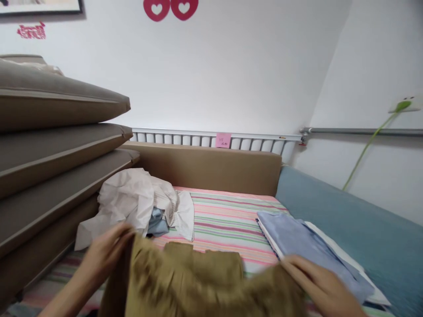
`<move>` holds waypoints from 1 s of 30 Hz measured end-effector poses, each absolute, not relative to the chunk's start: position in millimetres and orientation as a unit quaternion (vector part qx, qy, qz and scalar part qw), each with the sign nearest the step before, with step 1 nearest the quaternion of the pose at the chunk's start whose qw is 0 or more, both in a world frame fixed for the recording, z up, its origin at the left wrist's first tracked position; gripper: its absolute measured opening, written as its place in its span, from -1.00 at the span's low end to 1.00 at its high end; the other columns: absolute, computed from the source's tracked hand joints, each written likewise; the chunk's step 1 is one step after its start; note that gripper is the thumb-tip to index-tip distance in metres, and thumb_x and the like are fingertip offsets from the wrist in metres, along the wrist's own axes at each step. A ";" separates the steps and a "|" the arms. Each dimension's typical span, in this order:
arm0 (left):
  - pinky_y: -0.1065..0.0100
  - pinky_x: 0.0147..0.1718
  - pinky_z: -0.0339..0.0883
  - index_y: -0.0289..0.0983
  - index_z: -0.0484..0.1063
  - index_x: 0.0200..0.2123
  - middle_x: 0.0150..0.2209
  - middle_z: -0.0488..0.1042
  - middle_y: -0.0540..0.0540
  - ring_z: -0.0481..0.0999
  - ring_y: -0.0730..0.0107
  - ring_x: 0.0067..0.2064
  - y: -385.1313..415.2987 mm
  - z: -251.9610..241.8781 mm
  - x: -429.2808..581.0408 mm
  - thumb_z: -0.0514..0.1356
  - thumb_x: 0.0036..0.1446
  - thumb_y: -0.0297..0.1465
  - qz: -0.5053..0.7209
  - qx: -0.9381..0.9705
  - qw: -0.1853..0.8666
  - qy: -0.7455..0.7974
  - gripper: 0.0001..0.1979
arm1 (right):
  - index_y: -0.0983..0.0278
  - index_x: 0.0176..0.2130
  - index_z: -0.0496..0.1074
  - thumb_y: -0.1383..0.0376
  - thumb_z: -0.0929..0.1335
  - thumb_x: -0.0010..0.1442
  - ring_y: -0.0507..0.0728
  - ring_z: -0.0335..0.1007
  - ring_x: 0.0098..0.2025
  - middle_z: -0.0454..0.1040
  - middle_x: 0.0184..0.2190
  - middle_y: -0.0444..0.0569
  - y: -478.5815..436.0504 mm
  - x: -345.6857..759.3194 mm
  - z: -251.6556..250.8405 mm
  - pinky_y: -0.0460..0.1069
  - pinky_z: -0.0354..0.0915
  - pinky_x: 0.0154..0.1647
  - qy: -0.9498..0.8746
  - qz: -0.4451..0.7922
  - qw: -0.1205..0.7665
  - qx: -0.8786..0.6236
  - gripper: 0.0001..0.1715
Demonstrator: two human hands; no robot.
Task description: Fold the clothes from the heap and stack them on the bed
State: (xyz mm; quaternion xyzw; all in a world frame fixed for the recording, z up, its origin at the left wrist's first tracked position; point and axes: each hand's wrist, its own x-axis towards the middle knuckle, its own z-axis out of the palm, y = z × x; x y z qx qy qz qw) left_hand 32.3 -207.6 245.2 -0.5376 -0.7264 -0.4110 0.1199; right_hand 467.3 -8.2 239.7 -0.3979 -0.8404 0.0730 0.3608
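Observation:
An olive-brown garment is spread between my two hands, its upper edge bunched and sagging in the middle. Pinched fingers of my left hand grip one upper corner. On the other side, my right hand is closed on the opposite corner, slightly blurred by motion. The garment's lower part runs out of view, so its exact kind cannot be told. Beyond my left hand lies a loose heap of white clothes with a small blue cloth showing under it. Folded blue and white clothes lie just past my right hand.
Striped bedding covers the surface below. Thick brown cushions are stacked at left. A brown padded board stands before a white radiator bearing a pink note. Blue padding lines the right side; a green cord hangs above.

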 end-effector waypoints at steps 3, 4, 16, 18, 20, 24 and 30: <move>0.44 -0.50 0.23 -0.29 0.36 -0.57 -0.58 0.43 0.01 0.41 0.38 -0.49 -119.0 296.5 0.1 0.07 0.10 -0.24 -0.372 -0.574 0.069 -0.726 -0.70 | 0.26 -0.66 0.37 0.22 0.23 0.19 0.02 0.35 -0.58 0.42 -0.69 -0.17 50.5 410.4 309.2 -0.12 0.18 -0.56 -0.861 -0.014 0.310 -0.404 -0.56; 0.45 -0.47 0.21 -0.30 0.37 -0.55 -0.56 0.44 0.00 0.41 0.40 -0.47 -96.1 325.7 -6.7 0.08 0.10 -0.27 -0.367 -0.573 0.106 -0.725 -0.73 | 0.28 -0.63 0.40 0.24 0.25 0.17 0.02 0.35 -0.56 0.46 -0.65 -0.15 66.7 396.2 343.8 -0.12 0.16 -0.54 -0.835 -0.077 0.344 -0.423 -0.60; 0.42 -0.15 0.11 -0.80 0.35 -0.20 -0.28 0.46 -0.12 0.39 0.45 -0.15 -107.6 547.5 0.4 -0.06 0.12 -0.14 -0.434 -0.509 0.412 -0.619 -0.33 | 0.61 -0.24 0.42 0.02 0.04 0.24 0.01 0.33 -0.22 0.50 -0.26 0.16 55.5 393.0 556.7 -0.06 0.05 -0.27 -0.700 -0.290 0.544 -0.360 -0.26; 0.42 -0.17 0.16 -0.70 0.40 -0.21 -0.30 0.48 -0.10 0.40 0.50 -0.22 -115.3 520.6 0.0 -0.04 0.15 -0.17 -0.419 -0.532 0.410 -0.612 -0.41 | 0.50 -0.25 0.44 0.08 0.11 0.27 0.02 0.35 -0.28 0.52 -0.30 0.11 53.3 400.0 533.1 -0.07 0.06 -0.30 -0.713 -0.288 0.531 -0.355 -0.41; 0.44 -0.21 0.21 -0.55 0.45 -0.22 -0.33 0.50 -0.06 0.41 0.52 -0.29 -123.3 483.4 -2.1 -0.01 0.18 -0.21 -0.406 -0.560 0.386 -0.610 -0.53 | 0.40 -0.26 0.45 0.13 0.16 0.27 0.04 0.36 -0.33 0.52 -0.34 0.07 50.0 407.6 501.1 -0.07 0.09 -0.33 -0.741 -0.278 0.499 -0.353 -0.55; 0.37 -0.20 0.31 -0.33 0.47 -0.23 -0.27 0.54 -0.08 0.47 0.39 -0.26 -142.7 378.0 -9.2 0.03 0.17 -0.22 -0.379 -0.616 0.283 -0.630 -0.66 | 0.26 -0.29 0.42 0.16 0.17 0.26 0.06 0.41 -0.37 0.52 -0.38 -0.05 38.6 422.8 406.9 -0.08 0.20 -0.33 -0.825 -0.215 0.423 -0.308 -0.66; 0.38 -0.18 0.39 -0.18 0.50 -0.26 -0.25 0.55 -0.08 0.52 0.31 -0.18 -175.4 190.0 -0.9 0.06 0.16 -0.17 -0.348 -0.664 0.116 -0.651 -0.71 | 0.20 -0.26 0.45 0.19 0.13 0.27 0.11 0.49 -0.29 0.56 -0.31 -0.06 18.7 442.3 218.5 -0.02 0.37 -0.25 -0.892 -0.105 0.333 -0.288 -0.64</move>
